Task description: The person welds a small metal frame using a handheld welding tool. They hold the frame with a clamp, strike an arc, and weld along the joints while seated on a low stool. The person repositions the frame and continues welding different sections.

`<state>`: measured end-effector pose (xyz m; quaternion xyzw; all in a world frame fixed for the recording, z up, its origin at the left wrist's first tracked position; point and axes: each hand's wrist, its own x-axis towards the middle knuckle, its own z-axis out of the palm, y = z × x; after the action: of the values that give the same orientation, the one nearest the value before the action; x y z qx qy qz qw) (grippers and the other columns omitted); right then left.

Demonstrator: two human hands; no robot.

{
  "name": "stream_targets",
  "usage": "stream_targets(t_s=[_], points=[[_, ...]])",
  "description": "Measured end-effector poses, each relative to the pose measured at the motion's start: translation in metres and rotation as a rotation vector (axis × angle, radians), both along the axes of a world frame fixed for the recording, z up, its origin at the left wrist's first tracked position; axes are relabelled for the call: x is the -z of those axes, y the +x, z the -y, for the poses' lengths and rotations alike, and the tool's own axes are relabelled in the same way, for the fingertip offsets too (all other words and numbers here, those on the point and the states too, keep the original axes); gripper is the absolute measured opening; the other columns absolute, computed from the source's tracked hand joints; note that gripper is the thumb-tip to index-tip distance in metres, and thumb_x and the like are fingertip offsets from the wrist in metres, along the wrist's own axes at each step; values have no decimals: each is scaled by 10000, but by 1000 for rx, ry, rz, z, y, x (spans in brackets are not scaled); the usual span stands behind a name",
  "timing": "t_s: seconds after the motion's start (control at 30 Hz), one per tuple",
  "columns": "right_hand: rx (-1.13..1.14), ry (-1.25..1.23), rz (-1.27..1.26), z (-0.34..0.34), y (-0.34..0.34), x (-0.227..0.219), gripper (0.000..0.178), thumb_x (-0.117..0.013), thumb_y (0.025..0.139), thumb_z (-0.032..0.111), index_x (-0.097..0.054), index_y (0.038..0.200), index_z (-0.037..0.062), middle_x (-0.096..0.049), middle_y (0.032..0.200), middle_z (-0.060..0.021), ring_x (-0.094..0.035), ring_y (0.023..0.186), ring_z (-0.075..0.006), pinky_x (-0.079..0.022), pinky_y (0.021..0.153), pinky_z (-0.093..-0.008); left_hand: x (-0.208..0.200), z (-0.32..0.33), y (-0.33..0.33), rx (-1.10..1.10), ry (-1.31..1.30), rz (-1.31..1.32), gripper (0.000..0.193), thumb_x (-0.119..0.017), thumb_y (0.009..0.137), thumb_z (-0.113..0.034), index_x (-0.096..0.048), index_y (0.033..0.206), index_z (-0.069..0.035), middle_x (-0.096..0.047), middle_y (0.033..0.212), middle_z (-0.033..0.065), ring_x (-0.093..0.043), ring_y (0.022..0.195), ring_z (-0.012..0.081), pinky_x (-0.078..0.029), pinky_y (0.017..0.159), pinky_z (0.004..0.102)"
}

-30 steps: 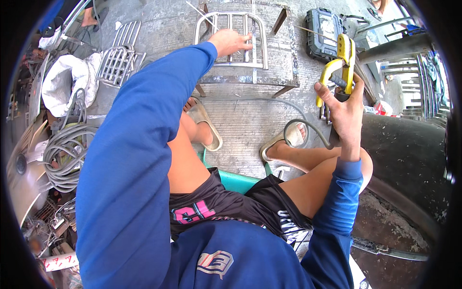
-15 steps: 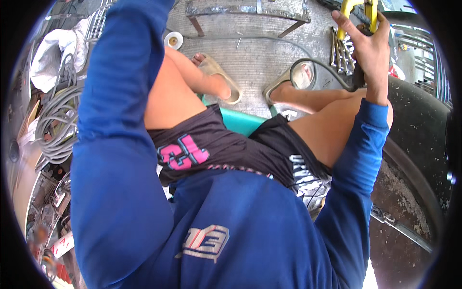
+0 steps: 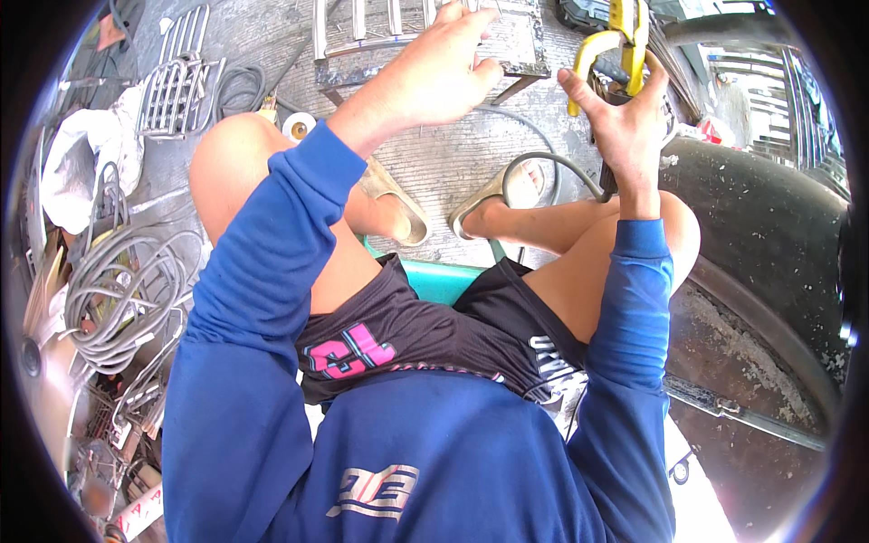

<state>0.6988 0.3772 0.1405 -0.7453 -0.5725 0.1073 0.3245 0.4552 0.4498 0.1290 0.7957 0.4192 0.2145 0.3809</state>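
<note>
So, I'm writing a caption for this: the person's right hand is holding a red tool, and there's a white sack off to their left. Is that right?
Not quite: the tool in the right hand is yellow, not red, as the head view shows. The white sack is off to the person's left, as you say.

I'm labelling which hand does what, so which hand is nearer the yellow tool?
Right: the right hand holds the yellow tool. The left hand is apart from it, off to its left, overlapping the low table in this view.
</note>
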Motion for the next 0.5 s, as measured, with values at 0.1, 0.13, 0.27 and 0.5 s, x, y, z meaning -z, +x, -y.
stream_targets(t_s=[0.1, 0.13, 0.27, 0.5], points=[[-12, -88, 31, 0, -4, 0, 1126, -947, 745, 601, -408, 1522, -8, -658, 1319, -286, -687, 1201, -383, -531, 1049, -456, -7, -5, 1, 106, -252, 31, 789, -714, 1017, -276, -342, 1575, 140, -476, 1427, 325, -662, 1130, 353, -567, 965, 399], [-17, -106, 42, -1, -4, -2, 1126, -947, 744, 603, -410, 1521, -8, -658, 1319, -287, -688, 1202, -385, -531, 1049, -459, -9, -6, 1, 118, -284, 110, 809, -719, 1024, -296, -328, 1583, 139, -468, 1434, 313, -666, 1119, 342, -575, 942, 400], [7, -81, 99, -5, -3, -6, 1131, -945, 742, 614, -414, 1512, -23, -658, 1316, -297, -687, 1211, -390, -535, 1044, -463, 0, -18, 10, -82, -386, 108, 427, -547, 1105, -243, -587, 1464, -14, -645, 1329, 128, -716, 879, 204, -591, 777, 353], [-35, -33, 77, -16, 10, 21, 1131, -954, 742, 551, -349, 1524, 2, -674, 1276, -325, -701, 1166, -488, -563, 1002, -496, 22, 0, 12, -278, -539, 270, 499, -456, 1152, -191, -334, 1610, -34, -704, 1196, 79, -659, 751, 126, -538, 758, 301]])
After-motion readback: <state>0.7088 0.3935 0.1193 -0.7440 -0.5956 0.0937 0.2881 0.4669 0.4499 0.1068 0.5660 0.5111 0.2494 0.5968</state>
